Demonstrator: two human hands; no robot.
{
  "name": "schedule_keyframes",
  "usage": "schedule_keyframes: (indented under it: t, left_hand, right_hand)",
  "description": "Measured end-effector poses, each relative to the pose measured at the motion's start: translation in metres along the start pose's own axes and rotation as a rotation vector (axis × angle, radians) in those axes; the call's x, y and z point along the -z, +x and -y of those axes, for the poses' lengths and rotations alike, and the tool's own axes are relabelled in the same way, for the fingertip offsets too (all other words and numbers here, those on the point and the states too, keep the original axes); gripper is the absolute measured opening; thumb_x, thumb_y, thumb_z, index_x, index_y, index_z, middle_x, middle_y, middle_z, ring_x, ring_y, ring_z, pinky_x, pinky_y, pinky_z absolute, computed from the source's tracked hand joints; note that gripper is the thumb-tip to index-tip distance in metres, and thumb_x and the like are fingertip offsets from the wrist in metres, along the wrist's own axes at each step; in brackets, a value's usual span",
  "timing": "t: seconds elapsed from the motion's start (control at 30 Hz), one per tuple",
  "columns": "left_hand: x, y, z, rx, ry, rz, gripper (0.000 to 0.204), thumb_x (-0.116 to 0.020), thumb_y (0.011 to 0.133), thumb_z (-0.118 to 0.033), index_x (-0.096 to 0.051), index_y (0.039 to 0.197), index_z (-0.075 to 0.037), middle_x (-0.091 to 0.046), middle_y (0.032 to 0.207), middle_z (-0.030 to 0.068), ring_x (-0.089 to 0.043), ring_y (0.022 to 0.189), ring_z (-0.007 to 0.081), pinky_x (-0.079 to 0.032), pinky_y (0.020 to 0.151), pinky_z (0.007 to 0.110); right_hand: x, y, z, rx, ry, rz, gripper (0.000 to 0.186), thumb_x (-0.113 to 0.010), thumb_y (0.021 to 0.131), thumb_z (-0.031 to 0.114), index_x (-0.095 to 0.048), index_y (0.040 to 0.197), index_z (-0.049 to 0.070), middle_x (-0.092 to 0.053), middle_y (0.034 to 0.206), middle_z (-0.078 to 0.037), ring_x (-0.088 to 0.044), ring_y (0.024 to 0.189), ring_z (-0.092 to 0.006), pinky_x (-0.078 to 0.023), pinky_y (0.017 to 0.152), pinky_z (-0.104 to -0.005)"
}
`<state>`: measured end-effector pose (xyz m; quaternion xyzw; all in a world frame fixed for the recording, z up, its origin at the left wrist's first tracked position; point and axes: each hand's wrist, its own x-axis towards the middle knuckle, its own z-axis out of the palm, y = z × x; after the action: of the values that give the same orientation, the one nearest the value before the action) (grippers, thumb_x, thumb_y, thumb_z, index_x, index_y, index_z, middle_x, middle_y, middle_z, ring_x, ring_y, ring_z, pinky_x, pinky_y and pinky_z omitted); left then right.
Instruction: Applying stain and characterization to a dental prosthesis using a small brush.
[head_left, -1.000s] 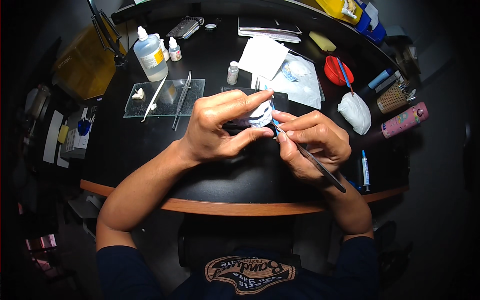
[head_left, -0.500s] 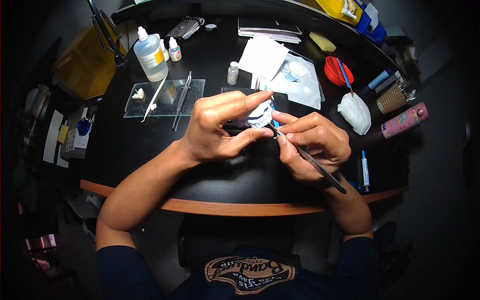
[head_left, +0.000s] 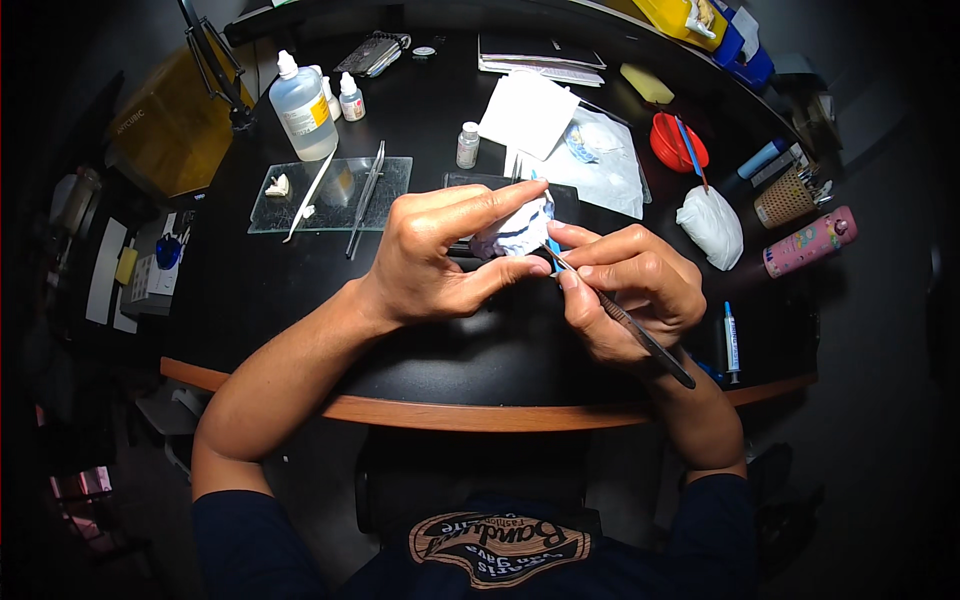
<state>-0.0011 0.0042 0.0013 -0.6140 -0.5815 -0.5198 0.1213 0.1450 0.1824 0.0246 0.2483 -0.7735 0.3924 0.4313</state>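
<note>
My left hand is closed round a white, lumpy, plaster-like piece, with the fingers over its top and the thumb below. A narrow blue strip shows along the piece's right side. My right hand is closed on slim dark tweezers, pinched between thumb and fingers. Their tip meets the piece's right edge near my left thumb; what lies between the tips is too small to make out. Behind my left hand, a glass slab bears a white pick-like tool, a tooth-coloured piece and metal tweezers.
A large clear bottle and small dropper bottles stand at the back left. A glass vial and white paper are beyond my hands. To the right are a red bowl, a white bundle, a pink bottle and a syringe.
My right hand and the tweezers have shifted very slightly to the right. My left hand keeps its hold on the white piece, almost still.
</note>
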Motion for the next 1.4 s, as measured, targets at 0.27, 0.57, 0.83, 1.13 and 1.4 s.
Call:
schedule_keyframes:
  t: [0.27, 0.57, 0.83, 1.13, 1.4]
  left_hand:
    - [-0.002, 0.000, 0.001, -0.017, -0.024, -0.021, 0.070, -0.095, 0.076, -0.022, -0.070, 0.137, 0.003, -0.075, 0.085, 0.0099, -0.059, 0.064, 0.0114, -0.045, 0.056, 0.026]
    - [0.000, 0.000, -0.002, 0.001, -0.027, -0.013, 0.070, -0.095, 0.077, -0.021, -0.070, 0.137, 0.003, -0.075, 0.085, 0.0102, -0.059, 0.064, 0.0102, -0.044, 0.056, 0.026]
    - [-0.003, -0.002, -0.003, 0.049, -0.070, -0.019, 0.071, -0.095, 0.077, -0.021, -0.069, 0.139, 0.002, -0.080, 0.100, 0.0132, -0.058, 0.065, 0.0083, -0.045, 0.057, 0.024]
    - [-0.003, -0.001, -0.007, 0.086, -0.074, -0.037, 0.074, -0.096, 0.076, -0.022, -0.067, 0.141, 0.002, -0.080, 0.101, 0.0124, -0.059, 0.068, 0.0084, -0.045, 0.060, 0.024]
    - [0.000, -0.001, -0.009, 0.088, -0.074, -0.019, 0.076, -0.096, 0.075, -0.020, -0.067, 0.141, 0.002, -0.080, 0.103, 0.0131, -0.059, 0.068, 0.0090, -0.046, 0.060, 0.024]
  right_hand:
    - [0.002, -0.001, 0.000, -0.009, 0.005, 0.048, 0.015, -0.074, 0.080, -0.014, -0.066, 0.088, -0.005, -0.073, 0.087, -0.020, -0.080, 0.091, -0.0323, -0.067, 0.088, -0.0447]
    - [0.004, -0.002, 0.002, -0.015, 0.019, 0.076, 0.017, -0.072, 0.081, -0.017, -0.066, 0.092, -0.004, -0.072, 0.089, -0.022, -0.079, 0.092, -0.0322, -0.065, 0.094, -0.0478]
    - [0.002, -0.001, 0.000, -0.017, 0.044, 0.019, 0.014, -0.076, 0.078, -0.013, -0.068, 0.087, -0.004, -0.075, 0.086, -0.020, -0.080, 0.091, -0.0327, -0.067, 0.088, -0.0444]
    - [0.003, 0.001, 0.000, -0.063, 0.116, 0.005, 0.015, -0.074, 0.080, -0.015, -0.068, 0.088, -0.003, -0.075, 0.088, -0.020, -0.079, 0.093, -0.0318, -0.066, 0.092, -0.0465]
    - [0.000, -0.001, -0.002, -0.044, 0.160, -0.028, 0.014, -0.075, 0.081, -0.014, -0.067, 0.088, -0.004, -0.074, 0.087, -0.021, -0.079, 0.089, -0.0299, -0.066, 0.091, -0.0467]
